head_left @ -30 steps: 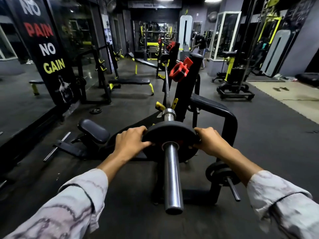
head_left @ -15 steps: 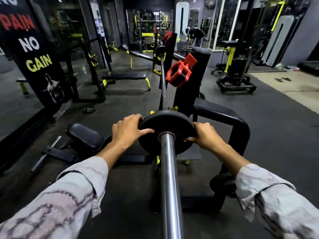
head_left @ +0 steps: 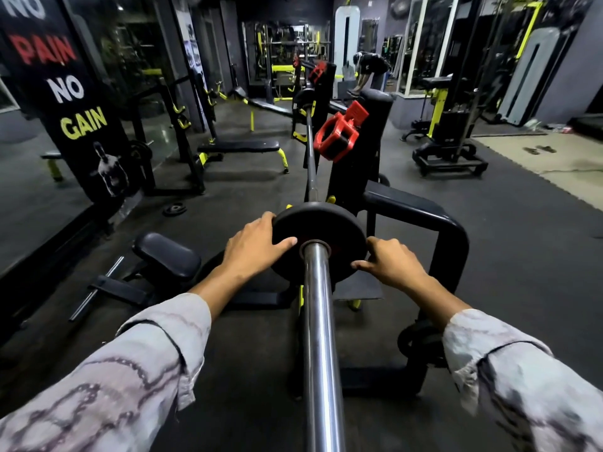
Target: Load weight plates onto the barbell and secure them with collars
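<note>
A black weight plate (head_left: 318,223) sits on the chrome sleeve of the barbell (head_left: 321,337), which runs from the bottom of the view up to the rack. My left hand (head_left: 253,246) grips the plate's left rim, thumb across its face. My right hand (head_left: 390,267) grips the right rim, fingers curled behind it. A red collar (head_left: 337,135) is clipped on top of the black rack upright (head_left: 352,171). A second red collar (head_left: 318,70) shows at the bar's far end.
More small plates (head_left: 419,340) hang on a peg of the rack frame at lower right. A padded seat (head_left: 168,254) stands at left, a loose plate (head_left: 175,209) lies on the floor, and a flat bench (head_left: 239,146) is beyond. A person bends over far back.
The plate has slid farther along the sleeve toward the rack with both hands on it. The view has moved closer, so the sleeve end is out of frame.
</note>
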